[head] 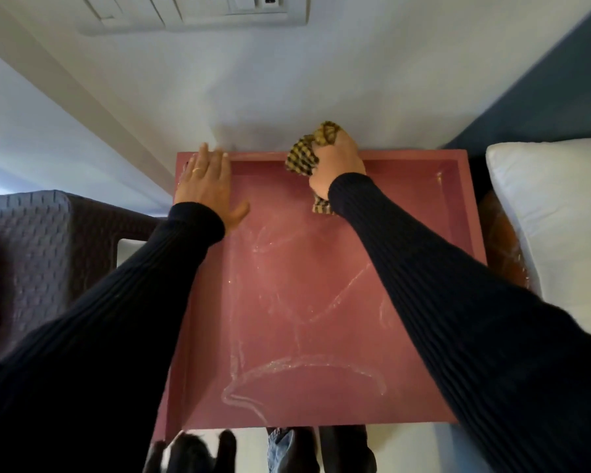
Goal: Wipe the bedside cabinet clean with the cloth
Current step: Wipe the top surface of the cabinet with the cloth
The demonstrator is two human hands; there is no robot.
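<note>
Checked cloth (313, 148) bunched in right hand (338, 165); left hand (209, 179) flat on cabinet (321, 302)

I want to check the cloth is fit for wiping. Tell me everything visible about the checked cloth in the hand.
The yellow-and-black checked woven cloth is bunched into a wad, gripped by the right hand. It sits at the far rim of the pink bedside cabinet top, near the white wall. One fold sticks up above the fingers, another hangs left, and a tail pokes out beneath the wrist onto the streaked surface.

A white pillow (556, 213) lies right of frame, a woven grey chair (31, 247) left, a switch panel (198, 10) on the wall above.
</note>
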